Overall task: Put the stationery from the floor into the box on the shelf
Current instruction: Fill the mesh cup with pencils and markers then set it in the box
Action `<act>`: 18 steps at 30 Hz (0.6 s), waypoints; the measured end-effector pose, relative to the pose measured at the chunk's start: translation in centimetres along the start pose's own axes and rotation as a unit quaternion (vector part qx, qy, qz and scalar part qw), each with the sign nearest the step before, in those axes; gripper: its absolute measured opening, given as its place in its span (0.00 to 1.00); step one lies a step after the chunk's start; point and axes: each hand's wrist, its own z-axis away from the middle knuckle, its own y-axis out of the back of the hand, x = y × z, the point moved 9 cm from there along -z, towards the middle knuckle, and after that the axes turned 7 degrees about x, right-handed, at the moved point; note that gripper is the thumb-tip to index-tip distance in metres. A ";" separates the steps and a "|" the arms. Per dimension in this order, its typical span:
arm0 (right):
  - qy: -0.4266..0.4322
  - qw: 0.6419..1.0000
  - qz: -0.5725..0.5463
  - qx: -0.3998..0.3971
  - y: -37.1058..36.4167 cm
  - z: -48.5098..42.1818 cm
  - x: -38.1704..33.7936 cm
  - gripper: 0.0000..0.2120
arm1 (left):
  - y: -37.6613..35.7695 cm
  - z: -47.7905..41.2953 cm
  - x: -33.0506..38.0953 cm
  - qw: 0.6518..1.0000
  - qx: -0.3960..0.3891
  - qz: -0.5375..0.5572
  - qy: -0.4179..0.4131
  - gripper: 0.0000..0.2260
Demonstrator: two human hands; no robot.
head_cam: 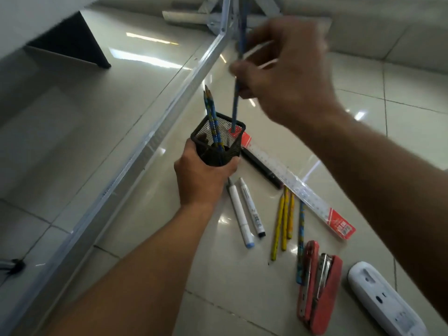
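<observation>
Pencil [234,106] between right fingers [244,70], tip inside box [230,147].

A single head-worn wide-angle camera looked steeply down from close above the mesh box [218,145], tiled floor [232,287] spreading around it.

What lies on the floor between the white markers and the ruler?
In the head view: three yellow pencils and a blue pencil, with a black pen higher up beside the ruler.
</observation>
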 end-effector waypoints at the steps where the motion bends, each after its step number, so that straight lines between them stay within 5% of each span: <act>1: 0.004 0.999 0.029 -0.025 -1.4 0.2 0.0 0.11 | 0.0 0.0 0.1 1.000 0.001 -0.003 0.000 0.29; 12: -0.007 0.977 0.193 -0.087 -7.0 1.0 4.5 0.12 | 0.2 0.0 0.1 1.000 -0.002 0.017 0.001 0.32; 18: -0.054 0.981 0.171 -0.067 -4.4 0.6 3.9 0.14 | 0.1 0.1 0.1 1.000 0.001 0.014 -0.002 0.31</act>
